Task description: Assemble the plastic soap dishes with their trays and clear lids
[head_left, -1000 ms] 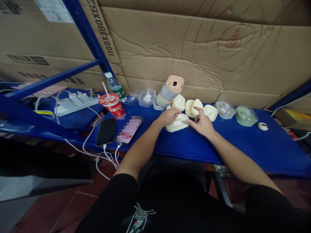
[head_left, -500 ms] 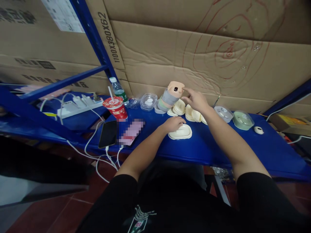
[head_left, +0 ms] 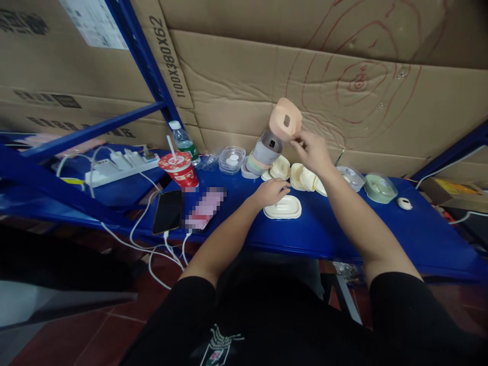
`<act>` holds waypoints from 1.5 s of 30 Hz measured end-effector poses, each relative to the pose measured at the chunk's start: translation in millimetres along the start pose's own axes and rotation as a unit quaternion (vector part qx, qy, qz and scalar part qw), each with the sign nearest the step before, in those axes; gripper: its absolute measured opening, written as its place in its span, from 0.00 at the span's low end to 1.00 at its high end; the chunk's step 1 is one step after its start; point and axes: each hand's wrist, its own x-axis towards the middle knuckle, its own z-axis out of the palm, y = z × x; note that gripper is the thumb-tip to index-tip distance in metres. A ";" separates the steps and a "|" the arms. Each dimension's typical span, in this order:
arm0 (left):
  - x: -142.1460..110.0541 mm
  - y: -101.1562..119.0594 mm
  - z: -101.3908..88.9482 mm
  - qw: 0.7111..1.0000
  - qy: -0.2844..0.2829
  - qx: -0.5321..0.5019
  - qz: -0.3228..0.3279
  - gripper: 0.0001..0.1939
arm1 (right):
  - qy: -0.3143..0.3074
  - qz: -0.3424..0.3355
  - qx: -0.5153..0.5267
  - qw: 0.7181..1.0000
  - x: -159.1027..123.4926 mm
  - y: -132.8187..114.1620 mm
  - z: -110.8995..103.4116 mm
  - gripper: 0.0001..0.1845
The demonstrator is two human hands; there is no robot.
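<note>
In the head view, my right hand [head_left: 310, 149] pinches the lower right edge of a peach plastic cover [head_left: 278, 120] with a rectangular hole. The cover is held up, tilted, just above a leaning stack of grey, green and peach plastic covers [head_left: 266, 150]. My left hand [head_left: 271, 192] hovers at the back left edge of a cream oval plastic piece [head_left: 293, 209], its fingers slightly curled and apart, with nothing seen in them. Behind the hands are stacks of cream plastic parts [head_left: 281, 168], partly hidden by my right forearm.
At left stand a red drink cup [head_left: 183, 173] with straw and a water bottle [head_left: 183, 142]. Two phones lie there: a dark one [head_left: 168, 211] and a pink one [head_left: 206, 208], with cables. Clear [head_left: 232, 160] and green [head_left: 380, 187] containers stand along the cardboard wall [head_left: 244, 76].
My right hand has closed on the top peach cover and lifted it up off the stack, baring the grey one beneath. My left hand has risen slightly from the oval piece.
</note>
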 end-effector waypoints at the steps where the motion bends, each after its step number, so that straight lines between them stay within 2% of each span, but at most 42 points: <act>1: -0.1 0.8 -3.0 0.999 0.024 -0.022 -0.008 0.17 | 0.022 0.017 0.041 0.999 -6.7 -0.5 -5.7 0.19; 3: 0.1 2.1 -9.2 0.992 0.093 -0.079 -0.029 0.23 | 0.055 0.059 0.127 0.989 -22.7 -1.1 -16.7 0.27; 5: 0.3 2.2 -15.2 0.973 0.181 -0.136 -0.051 0.33 | 0.060 0.097 0.216 0.970 -40.2 0.0 -25.1 0.31; 7: -0.2 1.3 -20.7 0.949 0.258 -0.168 -0.065 0.39 | 0.026 0.134 0.301 0.944 -56.7 3.2 -28.2 0.32; 8: -0.9 0.7 -23.1 0.942 0.282 -0.173 -0.065 0.39 | -0.005 0.155 0.340 0.928 -63.8 5.5 -27.4 0.32; 11: -5.4 -1.1 -30.2 0.941 0.291 -0.167 -0.055 0.34 | -0.095 0.217 0.417 0.878 -80.1 12.6 -18.0 0.31; 14: -11.7 -2.1 -38.8 0.952 0.266 -0.133 -0.066 0.31 | -0.156 0.257 0.419 0.857 -91.1 18.2 -8.7 0.26; 17: -16.4 -1.4 -50.0 0.974 0.198 -0.067 -0.083 0.27 | -0.218 0.273 0.366 0.863 -100.2 24.3 -8.4 0.25; 19: -17.8 -0.1 -57.1 0.988 0.125 -0.014 -0.093 0.21 | -0.245 0.263 0.291 0.887 -104.8 29.4 -11.2 0.29; 21: -18.5 1.3 -62.3 0.993 0.060 0.027 -0.099 0.24 | -0.246 0.235 0.185 0.922 -107.4 34.3 -13.1 0.34; 23: -19.3 2.1 -64.7 0.995 -0.001 0.033 -0.097 0.27 | -0.251 0.209 0.089 0.941 -108.3 37.1 -12.2 0.37; 26: -20.7 2.7 -64.6 0.990 -0.087 -0.001 -0.107 0.27 | -0.308 0.200 0.007 0.930 -108.8 35.6 -6.3 0.36; 31: -20.9 4.9 -63.7 0.961 -0.199 -0.005 -0.192 0.26 | -0.362 0.179 -0.087 0.911 -111.0 27.3 4.9 0.30; 35: -20.0 7.2 -65.2 0.946 -0.242 0.021 -0.213 0.24 | -0.364 0.150 -0.124 0.911 -113.8 26.3 13.7 0.31; 40: -18.9 6.7 -60.4 0.943 -0.257 0.041 -0.210 0.16 | -0.383 0.126 -0.139 0.904 -116.4 29.9 22.1 0.31; 45: -17.8 -1.1 -58.0 0.945 -0.232 0.049 -0.225 0.19 | -0.398 0.123 -0.145 0.898 -116.8 31.4 23.1 0.32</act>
